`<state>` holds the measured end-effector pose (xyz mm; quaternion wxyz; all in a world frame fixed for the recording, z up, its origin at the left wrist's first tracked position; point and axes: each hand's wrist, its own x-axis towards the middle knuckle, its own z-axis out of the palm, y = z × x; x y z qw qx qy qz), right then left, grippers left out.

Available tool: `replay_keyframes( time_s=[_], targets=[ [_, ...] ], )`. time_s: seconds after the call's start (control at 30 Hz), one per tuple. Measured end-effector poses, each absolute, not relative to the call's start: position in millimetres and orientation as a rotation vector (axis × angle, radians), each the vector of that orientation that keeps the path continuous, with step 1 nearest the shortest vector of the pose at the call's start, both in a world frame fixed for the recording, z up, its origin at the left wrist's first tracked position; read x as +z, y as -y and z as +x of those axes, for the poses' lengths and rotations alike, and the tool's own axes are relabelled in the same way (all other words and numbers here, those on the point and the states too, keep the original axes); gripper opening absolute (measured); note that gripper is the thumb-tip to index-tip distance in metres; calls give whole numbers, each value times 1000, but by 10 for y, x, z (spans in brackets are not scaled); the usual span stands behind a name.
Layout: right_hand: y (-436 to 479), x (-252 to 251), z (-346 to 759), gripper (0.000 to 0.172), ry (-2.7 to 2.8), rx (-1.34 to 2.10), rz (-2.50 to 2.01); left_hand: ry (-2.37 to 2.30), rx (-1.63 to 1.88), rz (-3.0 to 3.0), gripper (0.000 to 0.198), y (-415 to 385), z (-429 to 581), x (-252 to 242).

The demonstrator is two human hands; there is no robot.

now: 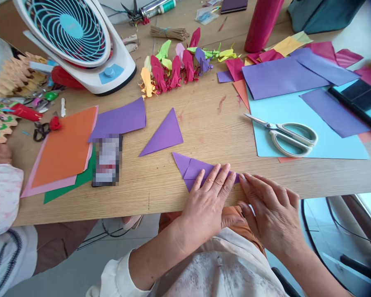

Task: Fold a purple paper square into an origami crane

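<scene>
A folded piece of purple paper (199, 168) lies on the table near its front edge, with overlapping flaps at its left end. My left hand (205, 202) rests flat across the paper, fingers stretched out and pressing on it. At the paper's pointed right end, the fingertips of my right hand (270, 206) touch the tip. Those fingers are bent and close together, while the thumb stands apart below them by the table edge. Just beyond my left hand lies a purple paper triangle (165, 134). The part of the folded paper under my fingers is hidden.
White-handled scissors (292, 136) lie on light-blue paper (266, 146) at right. Several folded paper cranes (176, 70) stand behind, beside a fan (111, 74). Orange sheets (62, 148), a phone (107, 161) and a person's sleeve (3, 198) are at left. A red bottle (262, 24) stands at back.
</scene>
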<state>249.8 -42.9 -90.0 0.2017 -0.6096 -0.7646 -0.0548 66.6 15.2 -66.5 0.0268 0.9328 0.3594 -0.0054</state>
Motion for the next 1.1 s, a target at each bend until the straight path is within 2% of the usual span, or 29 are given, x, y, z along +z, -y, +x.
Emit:
replay_keyframes(
  time_s=[0.27, 0.53, 0.7, 1.1],
  targets=[
    [433, -912, 2494, 55, 2128, -163, -1716, -1305, 5, 2809, 90, -189, 401, -662],
    [397, -710, 2273, 54, 2085, -154, -1833, -1410, 27, 2748, 94, -197, 191, -648],
    [209, -737, 2013, 53, 2292, -25, -1631, -1408, 87, 2735, 81, -203, 191, -643],
    [387, -947, 2327, 68, 2246, -152, -1644, -1481, 90, 2748, 85, -91, -18, -652]
  ],
)
